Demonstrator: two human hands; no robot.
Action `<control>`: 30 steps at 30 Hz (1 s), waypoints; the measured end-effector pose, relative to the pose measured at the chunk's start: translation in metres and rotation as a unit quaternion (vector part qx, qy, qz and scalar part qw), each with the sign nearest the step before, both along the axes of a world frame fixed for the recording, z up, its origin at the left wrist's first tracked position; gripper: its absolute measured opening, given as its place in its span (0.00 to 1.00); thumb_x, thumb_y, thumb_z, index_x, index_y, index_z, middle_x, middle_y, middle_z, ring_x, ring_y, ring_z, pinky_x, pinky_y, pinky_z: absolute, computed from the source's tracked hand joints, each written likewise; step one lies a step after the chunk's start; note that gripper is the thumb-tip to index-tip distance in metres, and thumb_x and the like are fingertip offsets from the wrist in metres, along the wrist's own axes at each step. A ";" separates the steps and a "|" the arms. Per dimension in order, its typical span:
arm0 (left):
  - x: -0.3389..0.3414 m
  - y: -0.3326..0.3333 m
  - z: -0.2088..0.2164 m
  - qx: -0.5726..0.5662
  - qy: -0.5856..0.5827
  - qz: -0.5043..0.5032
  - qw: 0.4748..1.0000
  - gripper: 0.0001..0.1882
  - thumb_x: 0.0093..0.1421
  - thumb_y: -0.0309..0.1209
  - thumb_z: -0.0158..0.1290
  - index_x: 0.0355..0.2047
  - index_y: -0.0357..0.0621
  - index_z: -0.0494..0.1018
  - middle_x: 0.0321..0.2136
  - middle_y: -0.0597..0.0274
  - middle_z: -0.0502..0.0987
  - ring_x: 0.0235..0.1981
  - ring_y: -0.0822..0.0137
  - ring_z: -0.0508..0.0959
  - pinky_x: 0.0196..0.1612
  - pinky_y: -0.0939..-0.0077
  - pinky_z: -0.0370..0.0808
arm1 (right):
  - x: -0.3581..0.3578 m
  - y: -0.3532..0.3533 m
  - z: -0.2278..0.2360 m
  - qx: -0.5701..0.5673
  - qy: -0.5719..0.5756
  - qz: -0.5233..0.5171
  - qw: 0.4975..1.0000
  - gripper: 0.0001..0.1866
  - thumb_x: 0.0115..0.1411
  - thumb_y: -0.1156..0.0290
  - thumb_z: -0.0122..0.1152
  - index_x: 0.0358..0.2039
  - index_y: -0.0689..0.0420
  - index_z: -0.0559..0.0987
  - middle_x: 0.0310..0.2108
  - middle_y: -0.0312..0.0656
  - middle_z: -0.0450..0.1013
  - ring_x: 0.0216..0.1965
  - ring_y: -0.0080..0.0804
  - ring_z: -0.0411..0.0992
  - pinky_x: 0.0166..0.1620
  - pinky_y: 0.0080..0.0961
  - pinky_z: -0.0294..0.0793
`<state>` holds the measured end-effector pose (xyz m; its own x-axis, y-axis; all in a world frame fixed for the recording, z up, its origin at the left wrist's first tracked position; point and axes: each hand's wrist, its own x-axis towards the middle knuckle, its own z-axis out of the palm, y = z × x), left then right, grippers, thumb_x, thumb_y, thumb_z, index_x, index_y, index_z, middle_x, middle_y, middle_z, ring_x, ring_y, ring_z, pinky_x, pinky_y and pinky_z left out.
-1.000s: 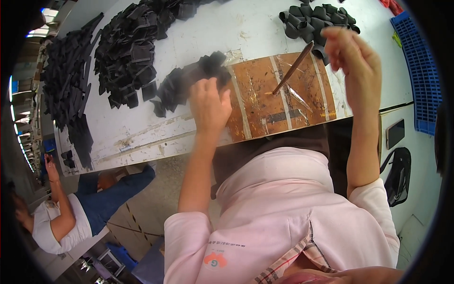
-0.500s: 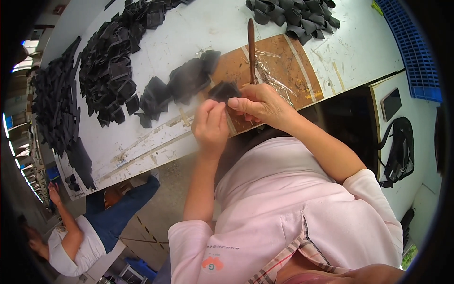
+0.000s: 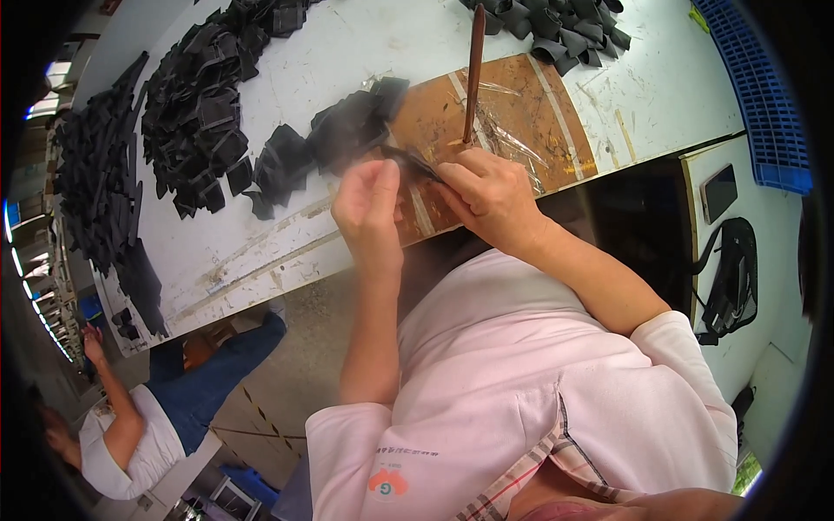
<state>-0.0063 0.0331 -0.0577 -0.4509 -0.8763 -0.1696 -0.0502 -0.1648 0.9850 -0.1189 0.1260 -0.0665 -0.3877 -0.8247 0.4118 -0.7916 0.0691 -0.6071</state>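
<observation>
My right hand [image 3: 495, 193] is closed on a small black fabric piece [image 3: 412, 162], its fingers curled at the piece's right end. My left hand [image 3: 368, 201] is beside the piece's other end, fingers bent and thumb close to them. Whether the left fingers pinch the fabric's edge is hidden. Both hands are over the near edge of a brown board [image 3: 426, 102] on the white table. Just beyond my right hand a slim dark-brown stick [image 3: 475, 78] rises from a small wooden base. Left of the board lie loose black fabric pieces [image 3: 352, 130].
Large heaps of black fabric pieces [image 3: 195, 122] and strips [image 3: 100, 174] cover the table's left side. Curled black pieces [image 3: 556, 30] lie at the far right. A blue plastic crate [image 3: 751, 87], phone [image 3: 718, 193] and black mesh bag [image 3: 730, 278] are to the right. Another person [image 3: 130, 430] sits lower left.
The black piece has turned from lying flat between my fingertips to a narrow, edge-on shape. My left hand has shifted left, and my right hand has curled over. The view has shifted slightly.
</observation>
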 end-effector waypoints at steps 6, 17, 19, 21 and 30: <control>-0.002 -0.003 -0.003 -0.022 0.030 -0.033 0.999 0.08 0.53 0.28 0.52 0.33 0.37 0.70 0.24 0.69 0.70 0.23 0.81 0.67 0.24 0.90 0.63 | -0.001 -0.001 0.000 0.005 0.042 0.019 0.999 0.08 0.47 0.69 0.59 0.21 0.57 0.69 0.18 0.38 0.64 0.22 0.37 0.67 0.23 0.30 0.68; -0.023 0.002 -0.010 -0.191 -0.086 -0.064 0.976 0.18 0.47 0.26 0.57 0.38 0.36 0.67 0.31 0.59 0.68 0.19 0.77 0.67 0.24 0.83 0.67 | -0.007 -0.002 -0.003 0.108 -0.021 0.005 0.994 0.15 0.47 0.62 0.60 0.15 0.58 0.70 0.15 0.42 0.68 0.19 0.40 0.70 0.22 0.33 0.68; -0.025 0.001 -0.017 -0.212 -0.110 -0.070 0.968 0.18 0.47 0.26 0.57 0.38 0.36 0.67 0.31 0.58 0.68 0.19 0.76 0.67 0.24 0.83 0.67 | -0.010 0.003 -0.002 0.120 -0.027 -0.003 0.992 0.14 0.47 0.62 0.60 0.15 0.58 0.70 0.14 0.42 0.68 0.19 0.40 0.70 0.22 0.33 0.67; -0.026 0.001 -0.027 -0.234 -0.101 -0.053 0.965 0.15 0.47 0.25 0.56 0.36 0.36 0.68 0.30 0.57 0.69 0.18 0.75 0.68 0.24 0.82 0.67 | -0.013 0.009 -0.002 0.133 -0.032 -0.012 0.991 0.14 0.47 0.63 0.60 0.14 0.58 0.69 0.14 0.42 0.68 0.19 0.40 0.69 0.21 0.33 0.67; -0.035 0.017 0.014 0.001 -0.017 -0.160 0.987 0.08 0.51 0.26 0.53 0.27 0.33 0.70 0.22 0.63 0.73 0.21 0.77 0.71 0.25 0.85 0.68 | -0.014 0.028 0.007 0.054 0.082 -0.037 0.994 0.11 0.44 0.72 0.62 0.14 0.55 0.67 0.13 0.36 0.62 0.15 0.35 0.65 0.17 0.28 0.63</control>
<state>-0.0410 0.0496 -0.0437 -0.6979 -0.6904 -0.1905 -0.1329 -0.1366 0.9817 -0.1333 0.1536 -0.0594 -0.3836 -0.8393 0.3853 -0.8698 0.1881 -0.4561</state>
